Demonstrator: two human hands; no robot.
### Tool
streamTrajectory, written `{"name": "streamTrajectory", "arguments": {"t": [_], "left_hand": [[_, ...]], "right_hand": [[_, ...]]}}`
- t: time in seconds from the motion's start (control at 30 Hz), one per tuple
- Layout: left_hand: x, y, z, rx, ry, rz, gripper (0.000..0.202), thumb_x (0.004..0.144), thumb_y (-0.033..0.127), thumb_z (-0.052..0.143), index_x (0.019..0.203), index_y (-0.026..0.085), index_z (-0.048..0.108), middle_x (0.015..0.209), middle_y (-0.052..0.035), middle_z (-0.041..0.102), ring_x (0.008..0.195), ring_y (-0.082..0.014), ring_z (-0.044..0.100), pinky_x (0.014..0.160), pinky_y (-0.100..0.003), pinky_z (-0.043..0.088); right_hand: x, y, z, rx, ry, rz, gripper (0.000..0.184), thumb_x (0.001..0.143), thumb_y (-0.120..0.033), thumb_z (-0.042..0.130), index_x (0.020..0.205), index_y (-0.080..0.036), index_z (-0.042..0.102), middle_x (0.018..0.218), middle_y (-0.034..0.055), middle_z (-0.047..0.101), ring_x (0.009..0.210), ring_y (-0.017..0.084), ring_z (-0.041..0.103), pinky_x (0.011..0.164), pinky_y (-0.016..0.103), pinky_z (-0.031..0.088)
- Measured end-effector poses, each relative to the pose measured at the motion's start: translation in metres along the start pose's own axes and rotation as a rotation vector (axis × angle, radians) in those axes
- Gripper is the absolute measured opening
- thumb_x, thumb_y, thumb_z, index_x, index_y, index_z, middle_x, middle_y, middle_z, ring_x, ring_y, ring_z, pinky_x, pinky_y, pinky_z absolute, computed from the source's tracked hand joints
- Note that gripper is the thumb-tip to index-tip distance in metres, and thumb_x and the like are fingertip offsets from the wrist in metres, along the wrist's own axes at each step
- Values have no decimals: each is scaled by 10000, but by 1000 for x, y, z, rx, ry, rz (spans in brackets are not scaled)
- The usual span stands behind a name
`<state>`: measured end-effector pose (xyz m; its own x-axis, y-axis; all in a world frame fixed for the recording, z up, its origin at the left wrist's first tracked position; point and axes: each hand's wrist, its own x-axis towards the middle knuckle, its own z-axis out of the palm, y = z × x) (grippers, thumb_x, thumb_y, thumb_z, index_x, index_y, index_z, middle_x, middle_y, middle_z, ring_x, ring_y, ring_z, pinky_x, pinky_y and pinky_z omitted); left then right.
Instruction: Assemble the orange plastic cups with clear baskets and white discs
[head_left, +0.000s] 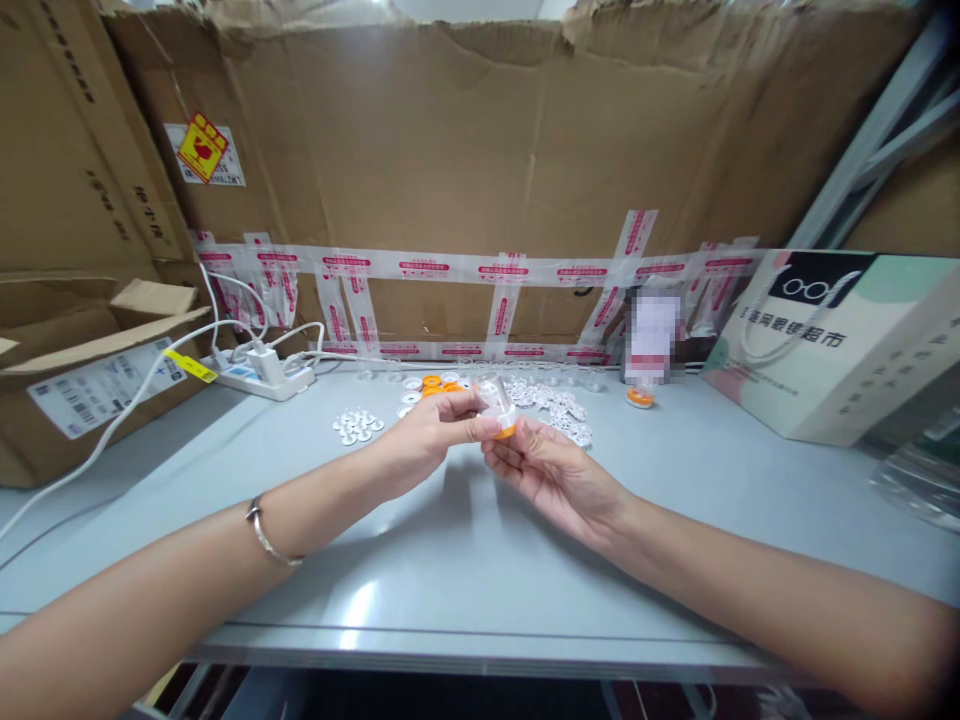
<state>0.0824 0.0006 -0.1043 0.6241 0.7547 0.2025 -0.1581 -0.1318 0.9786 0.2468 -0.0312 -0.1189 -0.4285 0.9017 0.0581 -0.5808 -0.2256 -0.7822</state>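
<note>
Both my hands meet above the middle of the grey table [465, 540]. My left hand [431, 432] pinches a small clear plastic cup with an orange ring at its base [498, 408]. My right hand [544, 470] holds the same piece from below, fingers curled under the orange ring. A metal bracelet [266, 535] sits on my left wrist. Behind the hands lie orange rings [436, 384] and scattered small white round parts [553, 404]. A smaller cluster of white parts [357, 425] lies to the left.
A white power strip with a plugged charger [264, 372] and cables lies at the back left beside a cardboard box [82, 370]. A printed paper bag [832, 340] stands at the right. A taped cardboard wall [487, 180] closes the back. One orange-based piece [640, 396] stands alone.
</note>
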Motion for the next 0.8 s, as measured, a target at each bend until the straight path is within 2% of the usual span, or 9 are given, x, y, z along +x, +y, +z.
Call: {"name": "streamTrajectory", "arguments": {"t": [0.3,0.6,0.8], "left_hand": [[0,2,1,13,-41,4,286,781,327,617,1018,168,628,1046,-74,630,1022,-206,544,916,-340,371],[1,5,-6,119,-15,54,247,809,311,582,997,153,601,1030,-74,611,995,-190,545,912,-344,386],[-1,4,-9,335,-28,40,266,832,331,542,1031,162,591,1021,-64,596,991,-188,540,878,-334,419]], "right_hand": [[2,0,-1,-30,-33,23,157,711,-298,714,772,-164,661,785,5,655,798,88,610,855,209,462],[6,-6,-6,-151,-42,19,155,795,-254,626,909,-159,673,1001,36,661,1001,116,590,974,236,419],[6,-8,-4,-215,-8,41,160,766,-295,655,858,-167,677,907,29,673,911,108,615,929,246,452]]}}
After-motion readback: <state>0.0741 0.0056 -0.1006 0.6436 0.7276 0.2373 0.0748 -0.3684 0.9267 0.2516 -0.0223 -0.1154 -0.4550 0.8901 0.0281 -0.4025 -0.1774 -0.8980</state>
